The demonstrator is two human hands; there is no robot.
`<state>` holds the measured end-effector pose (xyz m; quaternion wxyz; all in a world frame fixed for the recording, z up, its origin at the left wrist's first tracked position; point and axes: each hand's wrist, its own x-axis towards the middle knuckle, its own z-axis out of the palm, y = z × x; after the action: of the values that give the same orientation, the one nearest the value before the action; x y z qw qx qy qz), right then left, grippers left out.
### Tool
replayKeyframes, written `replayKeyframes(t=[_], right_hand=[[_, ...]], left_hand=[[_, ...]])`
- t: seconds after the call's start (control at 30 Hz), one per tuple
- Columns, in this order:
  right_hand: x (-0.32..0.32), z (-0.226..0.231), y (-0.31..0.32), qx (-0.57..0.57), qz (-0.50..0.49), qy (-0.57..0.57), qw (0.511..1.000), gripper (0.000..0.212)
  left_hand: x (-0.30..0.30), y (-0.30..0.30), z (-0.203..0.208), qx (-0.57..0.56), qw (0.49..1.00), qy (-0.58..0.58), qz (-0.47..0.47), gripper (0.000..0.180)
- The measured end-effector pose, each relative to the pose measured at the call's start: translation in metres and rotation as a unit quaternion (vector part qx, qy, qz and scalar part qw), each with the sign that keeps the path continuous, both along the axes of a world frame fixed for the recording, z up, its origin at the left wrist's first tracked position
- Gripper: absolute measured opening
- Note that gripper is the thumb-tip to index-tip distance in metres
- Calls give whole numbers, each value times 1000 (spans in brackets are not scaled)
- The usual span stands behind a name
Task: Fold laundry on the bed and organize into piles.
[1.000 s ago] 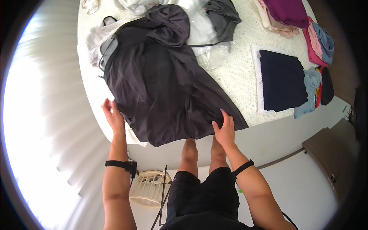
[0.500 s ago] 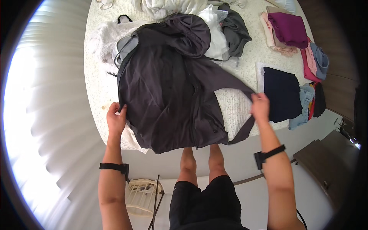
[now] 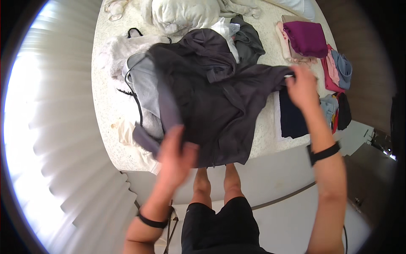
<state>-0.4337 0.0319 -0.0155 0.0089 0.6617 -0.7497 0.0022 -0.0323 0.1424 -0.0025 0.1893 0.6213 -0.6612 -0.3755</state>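
A dark charcoal hooded jacket (image 3: pixel 211 114) lies spread on the white-covered bed, its lower edge at the near side. My right hand (image 3: pixel 302 86) is closed on the end of one sleeve, drawn out to the right. My left hand (image 3: pixel 174 154) is blurred over the jacket's near left part, thumb apart from the fingers, beside the other sleeve (image 3: pixel 148 142). Whether it touches the cloth is hard to tell. Left of the jacket lie a grey garment (image 3: pixel 144 82) with a black cord and a fluffy white piece (image 3: pixel 112 55) with black trim.
Folded navy cloth (image 3: pixel 294 116) lies to the right, partly behind my right hand. Beyond it are a purple folded garment (image 3: pixel 306 39), pink and blue folded clothes, and denim. A pale bunched blanket (image 3: pixel 186 15) and dark grey cloth (image 3: pixel 248 42) lie at the back. A white curtain (image 3: pixel 55 139) hangs left.
My right hand has moved away and to the right, pulling the sleeve straight. My left hand has let go of the jacket's left edge and moved right and nearer. More of the grey garment shows.
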Motion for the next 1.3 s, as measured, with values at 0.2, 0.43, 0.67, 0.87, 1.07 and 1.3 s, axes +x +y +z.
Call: replayKeyframes(t=[0.2,0.43,0.67,0.87,1.07,1.3], right_hand=[[142,-144,108,227,-237,-496,804,62],[192,-155,163,199,-311,-388,844,50],[188,-191,219,242,-268,-382,851,30],[168,-168,201,210,-430,-710,517,20],[144,-175,197,185,-350,-591,703,35],[93,-162,76,-177,-107,-251,946,63]], left_hand=[[-108,58,-50,242,940,-145,-191,76],[-11,72,-108,53,994,-89,17,58],[9,65,-158,52,991,-125,16,60],[36,134,-137,-102,936,-101,-322,45],[64,190,-135,68,965,-90,-237,46],[-1,-9,-118,-119,976,-71,169,50]])
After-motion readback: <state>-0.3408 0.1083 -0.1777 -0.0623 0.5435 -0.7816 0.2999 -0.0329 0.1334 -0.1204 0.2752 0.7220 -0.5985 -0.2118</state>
